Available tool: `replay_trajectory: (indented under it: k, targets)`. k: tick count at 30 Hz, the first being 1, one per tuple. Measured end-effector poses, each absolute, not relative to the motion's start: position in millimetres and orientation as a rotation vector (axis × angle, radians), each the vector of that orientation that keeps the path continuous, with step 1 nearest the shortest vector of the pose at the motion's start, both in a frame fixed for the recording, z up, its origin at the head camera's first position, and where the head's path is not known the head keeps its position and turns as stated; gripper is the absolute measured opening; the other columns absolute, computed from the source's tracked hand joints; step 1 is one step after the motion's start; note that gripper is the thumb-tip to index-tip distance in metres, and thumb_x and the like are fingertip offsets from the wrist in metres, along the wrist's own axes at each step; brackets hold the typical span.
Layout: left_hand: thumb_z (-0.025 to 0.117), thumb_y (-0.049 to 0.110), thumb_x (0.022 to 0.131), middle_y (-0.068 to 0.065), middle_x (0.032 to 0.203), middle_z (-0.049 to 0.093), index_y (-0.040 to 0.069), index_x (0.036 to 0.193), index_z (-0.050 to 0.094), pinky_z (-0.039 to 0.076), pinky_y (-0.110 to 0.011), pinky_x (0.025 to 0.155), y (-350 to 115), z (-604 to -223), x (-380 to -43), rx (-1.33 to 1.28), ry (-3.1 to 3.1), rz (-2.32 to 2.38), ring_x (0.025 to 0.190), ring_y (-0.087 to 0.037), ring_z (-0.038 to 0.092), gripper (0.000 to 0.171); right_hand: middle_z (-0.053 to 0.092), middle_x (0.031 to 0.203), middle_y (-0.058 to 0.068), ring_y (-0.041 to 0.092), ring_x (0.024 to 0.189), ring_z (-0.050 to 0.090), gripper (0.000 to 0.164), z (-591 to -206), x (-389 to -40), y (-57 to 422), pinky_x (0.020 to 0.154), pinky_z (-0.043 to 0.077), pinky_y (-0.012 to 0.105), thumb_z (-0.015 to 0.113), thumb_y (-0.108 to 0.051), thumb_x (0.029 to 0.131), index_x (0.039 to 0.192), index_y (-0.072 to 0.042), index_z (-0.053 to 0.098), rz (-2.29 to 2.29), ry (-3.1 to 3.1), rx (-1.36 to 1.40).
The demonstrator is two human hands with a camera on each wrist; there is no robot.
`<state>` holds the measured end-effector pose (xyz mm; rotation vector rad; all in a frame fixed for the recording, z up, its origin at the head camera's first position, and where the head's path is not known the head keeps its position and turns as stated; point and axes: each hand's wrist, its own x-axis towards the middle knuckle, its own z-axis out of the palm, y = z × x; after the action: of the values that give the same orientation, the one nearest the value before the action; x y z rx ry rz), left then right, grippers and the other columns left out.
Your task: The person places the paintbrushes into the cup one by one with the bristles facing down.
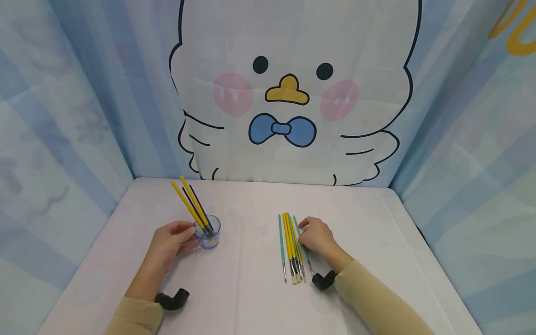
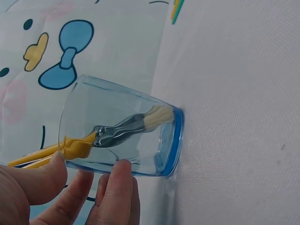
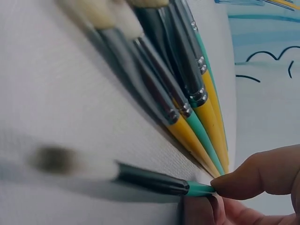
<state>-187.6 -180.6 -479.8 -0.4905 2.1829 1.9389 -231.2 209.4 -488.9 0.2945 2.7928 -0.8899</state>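
Note:
On the left of the table a clear blue-tinted plastic cup (image 1: pixel 208 243) stands upright. Yellow and dark-handled paintbrushes (image 1: pixel 193 204) lean in it, bristles down; a broad pale bristle head (image 2: pixel 159 117) shows through its wall. My left hand (image 1: pixel 169 242) holds the cup from its left side, thumb at the rim and fingers against the wall. To the right, my right hand (image 1: pixel 319 239) pinches a thin green-handled paintbrush (image 3: pixel 152 179) between thumb and fingers, its bristles over the white tabletop. Just left of that hand lies a row of yellow and green paintbrushes (image 1: pixel 290 239), bristles toward me.
The white-covered table (image 1: pixel 243 200) ends at a back curtain (image 1: pixel 289 163) printed with a cartoon bird. Blue and white curtains (image 1: pixel 54 139) hang at both sides. A black curved piece (image 1: pixel 172 300) sticks out at each wrist, next to the beige sleeves (image 1: pixel 377 298).

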Motion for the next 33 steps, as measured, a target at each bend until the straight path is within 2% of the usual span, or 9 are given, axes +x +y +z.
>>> replay_trajectory:
  k: [10, 18, 25, 33]
  targets:
    - [0.069, 0.017, 0.107, -0.014, 0.124, 0.065, -0.003, 0.143, 0.060, 0.068, -0.026, 0.084, -182, -481, -187, -0.492, 2.177, 1.946, 0.099, -0.015, 0.069, 0.042, 0.066, 0.093, 0.009, 0.017, 0.061, 0.058, 0.041, -485, -236, 211, 0.052, 0.050, 0.024, 0.073, -0.001, 0.086, 0.127, -0.008, 0.068, -1.117, 2.681, 0.370]
    - [0.069, 0.018, 0.107, -0.015, 0.124, 0.064, -0.002, 0.143, 0.061, 0.068, -0.027, 0.084, -183, -483, -188, -0.492, 2.173, 1.950, 0.099, -0.015, 0.069, 0.042, 0.061, 0.100, 0.010, 0.020, 0.076, 0.058, 0.047, -478, -240, 205, 0.057, 0.059, 0.025, 0.071, 0.003, 0.088, 0.133, -0.007, 0.065, -1.445, 2.638, 0.347]
    - [0.070, 0.018, 0.106, -0.014, 0.123, 0.064, -0.002, 0.142, 0.061, 0.068, -0.027, 0.084, -182, -481, -190, -0.491, 2.171, 1.951, 0.100, -0.016, 0.069, 0.042, 0.060, 0.100, 0.009, 0.019, 0.079, 0.058, 0.047, -473, -244, 193, 0.060, 0.063, 0.027, 0.069, 0.003, 0.092, 0.137, -0.008, 0.063, -1.655, 2.568, 0.313]
    - [0.071, 0.019, 0.106, -0.014, 0.123, 0.064, -0.002, 0.142, 0.062, 0.068, -0.027, 0.084, -183, -481, -190, -0.507, 2.165, 1.954, 0.101, -0.016, 0.069, 0.043, 0.060, 0.101, 0.008, 0.015, 0.069, 0.058, 0.049, -462, -248, 172, 0.063, 0.065, 0.034, 0.068, 0.006, 0.091, 0.138, -0.009, 0.063, -1.867, 2.487, 0.141]
